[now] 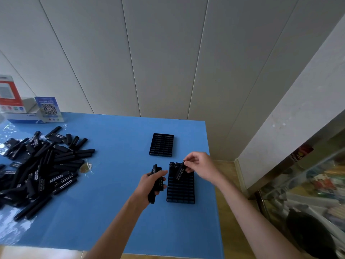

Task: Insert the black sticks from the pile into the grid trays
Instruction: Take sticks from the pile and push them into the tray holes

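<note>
Black sticks: my right hand pinches one stick tilted over the near grid tray, whose far row holds a few upright. My left hand grips a bundle beside it. A second tray lies farther; the pile sprawls left on the smooth blue table.

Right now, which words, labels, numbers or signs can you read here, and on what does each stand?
No text here is legible.
Sticks in the pile: white print, too blurred to read.
Stick pinched by the right hand: white print, unreadable.
Blue card: QR code, words too small.
White box: blue logo, blurred.
Red package: unreadable.
</note>
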